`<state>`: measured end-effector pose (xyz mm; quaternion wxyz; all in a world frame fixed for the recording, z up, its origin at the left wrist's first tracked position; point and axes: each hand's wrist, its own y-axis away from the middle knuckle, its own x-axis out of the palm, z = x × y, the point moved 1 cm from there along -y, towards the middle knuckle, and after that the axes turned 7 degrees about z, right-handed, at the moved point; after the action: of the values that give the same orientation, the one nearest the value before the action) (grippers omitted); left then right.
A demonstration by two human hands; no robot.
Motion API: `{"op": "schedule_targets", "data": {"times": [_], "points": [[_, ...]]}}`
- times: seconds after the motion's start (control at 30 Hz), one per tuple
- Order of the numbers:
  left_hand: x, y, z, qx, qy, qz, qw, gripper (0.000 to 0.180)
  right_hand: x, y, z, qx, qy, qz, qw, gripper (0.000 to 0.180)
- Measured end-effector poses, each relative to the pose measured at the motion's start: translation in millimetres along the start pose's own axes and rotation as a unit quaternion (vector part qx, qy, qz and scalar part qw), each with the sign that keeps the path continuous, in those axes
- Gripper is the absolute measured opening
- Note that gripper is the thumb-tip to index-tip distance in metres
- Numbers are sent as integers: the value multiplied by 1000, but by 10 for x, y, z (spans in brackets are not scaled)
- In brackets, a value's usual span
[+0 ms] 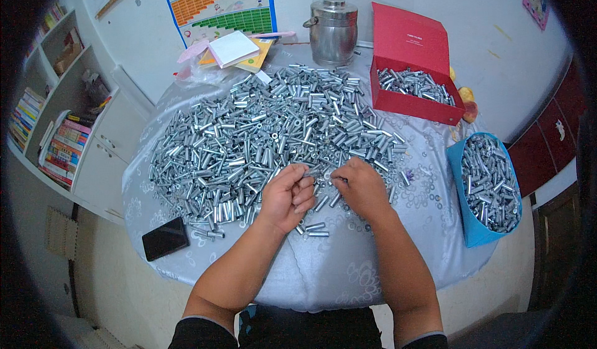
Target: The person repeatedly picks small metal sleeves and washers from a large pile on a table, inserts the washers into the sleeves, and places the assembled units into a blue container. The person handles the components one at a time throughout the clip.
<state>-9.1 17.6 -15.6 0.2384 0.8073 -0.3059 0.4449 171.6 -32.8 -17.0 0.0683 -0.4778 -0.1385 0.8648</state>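
A broad pile of silvery metal tubes (249,131), with small rings or nuts among them, covers the middle of the table. Over the pile's near edge, my left hand (287,197) is turned partly palm up, fingers curled. Its thumb and forefinger pinch what looks like a slim silvery metal part (311,172), hard to tell from the pile behind. Close by on the right, my right hand (362,190) is back up with its fingertips pressed together; what they hold, if anything, is hidden. Loose tubes (318,229) lie below and between the hands.
A black phone (165,239) lies at the near left of the silvery tablecloth (298,274). An open red box (418,105) and a blue container (460,181), both filled with metal parts, stand on the right. At the back are a metal pot (334,33) and papers (234,49).
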Motion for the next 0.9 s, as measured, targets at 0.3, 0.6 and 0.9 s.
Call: {"op": "schedule_targets", "data": {"times": [0.3,0.6,0.9], "points": [[4,2,-9,0,-14,-18,1000,11,27,11,-42,80,-197,-25,977,14],[69,30,29,-4,-49,-22,999,11,-114,5,275,160,-482,25,861,14],[82,28,45,-13,-64,-16,998,11,-74,13,283,130,-484,33,864,13]]}}
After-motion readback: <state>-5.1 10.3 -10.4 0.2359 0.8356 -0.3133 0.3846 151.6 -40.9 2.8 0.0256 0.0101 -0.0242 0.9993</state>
